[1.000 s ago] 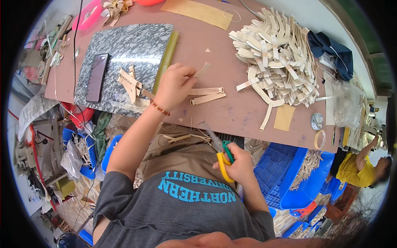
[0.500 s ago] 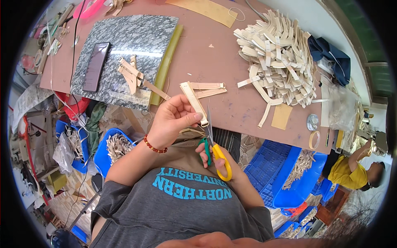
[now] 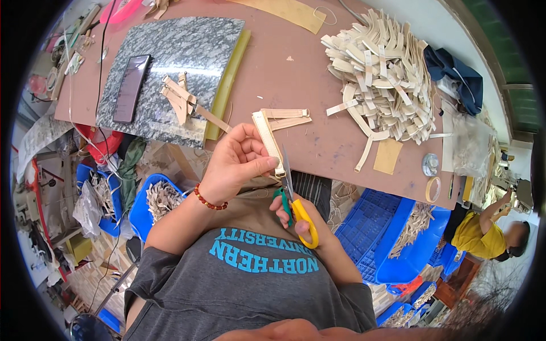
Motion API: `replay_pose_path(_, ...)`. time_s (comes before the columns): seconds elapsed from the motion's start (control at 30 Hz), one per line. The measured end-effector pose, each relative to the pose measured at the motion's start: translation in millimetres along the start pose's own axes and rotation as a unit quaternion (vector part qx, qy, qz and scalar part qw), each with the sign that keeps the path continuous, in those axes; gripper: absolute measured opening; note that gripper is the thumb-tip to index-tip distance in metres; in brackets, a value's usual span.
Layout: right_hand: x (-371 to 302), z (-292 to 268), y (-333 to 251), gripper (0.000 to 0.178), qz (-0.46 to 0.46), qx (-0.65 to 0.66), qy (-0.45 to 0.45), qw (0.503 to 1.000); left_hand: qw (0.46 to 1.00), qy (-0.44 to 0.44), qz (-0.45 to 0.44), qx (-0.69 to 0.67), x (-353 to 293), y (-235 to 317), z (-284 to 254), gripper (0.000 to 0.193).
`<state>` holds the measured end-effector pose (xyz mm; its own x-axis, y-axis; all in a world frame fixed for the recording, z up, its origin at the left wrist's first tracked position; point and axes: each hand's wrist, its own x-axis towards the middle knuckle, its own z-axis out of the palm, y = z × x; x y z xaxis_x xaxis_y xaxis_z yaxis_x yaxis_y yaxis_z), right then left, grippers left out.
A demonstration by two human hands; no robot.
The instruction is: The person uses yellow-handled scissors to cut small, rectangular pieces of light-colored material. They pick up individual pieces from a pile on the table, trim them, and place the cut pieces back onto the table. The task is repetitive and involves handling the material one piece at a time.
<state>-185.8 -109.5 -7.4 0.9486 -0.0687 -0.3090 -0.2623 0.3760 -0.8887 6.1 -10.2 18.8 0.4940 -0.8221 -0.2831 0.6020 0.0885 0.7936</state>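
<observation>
My left hand (image 3: pixel 242 158) pinches a beige strap (image 3: pixel 266 140) between thumb and fingers, its lower end pointing toward me. In my right hand (image 3: pixel 310 219) is a pair of scissors (image 3: pixel 301 217) with one yellow and one green handle. The blades point away from me, just right of the strap's lower end. I cannot tell whether they touch it. Behind my left hand lie two more beige straps (image 3: pixel 290 118) at the table's near edge. A small bunch of beige straps (image 3: pixel 182 98) rests on the grey stone-patterned board, one strap reaching toward my left hand.
A large heap of beige straps (image 3: pixel 382 79) covers the table's right side. A dark phone (image 3: pixel 132 88) lies on the stone-patterned board (image 3: pixel 176 48). Tape rolls (image 3: pixel 433 189) sit near the right edge. Blue crates (image 3: pixel 372 230) stand below; a person in yellow (image 3: pixel 480 236) works at far right.
The strap's upper end has shifted slightly right and away from me with my left hand. The scissors stay in nearly the same place beside its lower end.
</observation>
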Motion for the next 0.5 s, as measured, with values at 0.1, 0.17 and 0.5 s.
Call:
replay_pose_path(0.1, -1.1, 1.6, -3.2, 0.084, 0.012, 0.023, 0.008, 1.0, 1.0, -0.003, 0.002, -0.003, 0.3, 1.0, 0.2, 0.033)
replay_pose_path(0.17, -2.3, 1.4, -4.3, 0.082, 0.027, 0.051, 0.008, 0.998, 1.0, -0.004, 0.0, -0.004, 0.3, 0.9, -0.1, 0.034)
replay_pose_path(0.5, -2.9, 2.5, -5.4, 0.069, 0.036, 0.088, 0.019, 0.995, 1.0, -0.007, -0.008, -0.002, 0.4, 3.2, -2.4, 0.035)
